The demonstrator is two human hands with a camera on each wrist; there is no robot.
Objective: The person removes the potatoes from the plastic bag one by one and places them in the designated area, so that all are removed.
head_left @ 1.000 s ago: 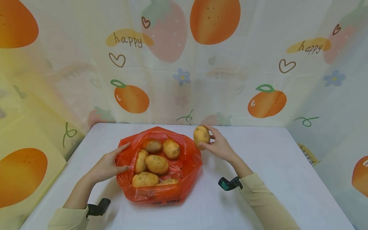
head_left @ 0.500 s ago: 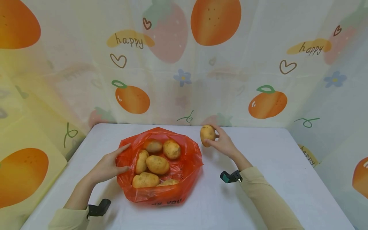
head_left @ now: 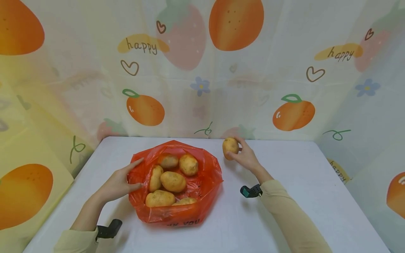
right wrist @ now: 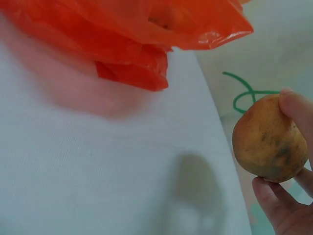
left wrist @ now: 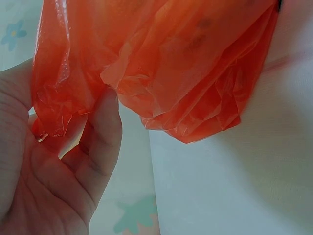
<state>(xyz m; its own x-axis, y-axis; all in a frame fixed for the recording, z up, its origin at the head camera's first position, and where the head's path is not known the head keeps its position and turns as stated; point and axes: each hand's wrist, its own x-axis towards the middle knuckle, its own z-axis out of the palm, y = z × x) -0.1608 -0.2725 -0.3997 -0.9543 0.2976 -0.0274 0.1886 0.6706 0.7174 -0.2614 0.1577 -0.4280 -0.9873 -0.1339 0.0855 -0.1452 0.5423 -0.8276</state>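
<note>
In the head view, an open red plastic bag [head_left: 210,175] stands left of the table's middle. Several potatoes [head_left: 173,181] lie inside it. My left hand [head_left: 115,184] holds the bag's left side, thumb and fingers spread apart along it. From the left wrist, a fold of the red plastic [left wrist: 161,93] passes between the thumb and fingers of that hand [left wrist: 63,171]. To the right of the bag, my right hand [head_left: 246,158] grips one potato [head_left: 230,147] upright. The right wrist view shows this potato [right wrist: 269,139] between thumb and fingertips, raised off the table, with a dark patch on its skin.
A white table [head_left: 284,211] carries the bag, whose front has partly hidden dark lettering. Behind the table hangs a fruit-printed curtain [head_left: 221,88]. Each wrist bears a small black camera [head_left: 109,228].
My right hand has carried the potato a little to the right, away from the bag. The left hand and the bag keep their places.
</note>
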